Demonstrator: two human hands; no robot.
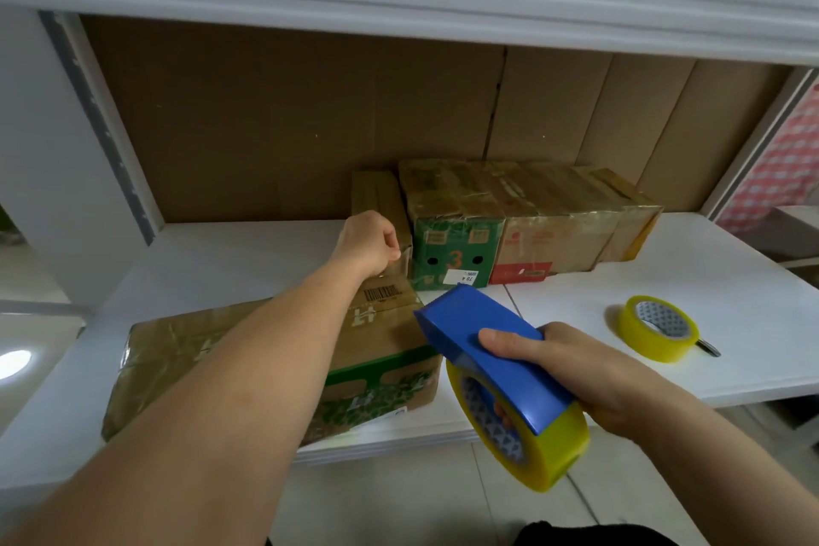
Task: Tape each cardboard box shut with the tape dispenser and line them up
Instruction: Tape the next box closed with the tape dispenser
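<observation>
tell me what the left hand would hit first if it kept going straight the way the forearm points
Most likely the plain brown box at the left end of the row by the back wall. The left hand is already at its near corner, possibly touching it; depth is unclear from this one view.

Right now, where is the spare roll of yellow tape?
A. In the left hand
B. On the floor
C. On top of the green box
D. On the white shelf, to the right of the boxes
D: the spare roll lies flat on the white shelf, while the right hand holds the blue tape dispenser.
</observation>
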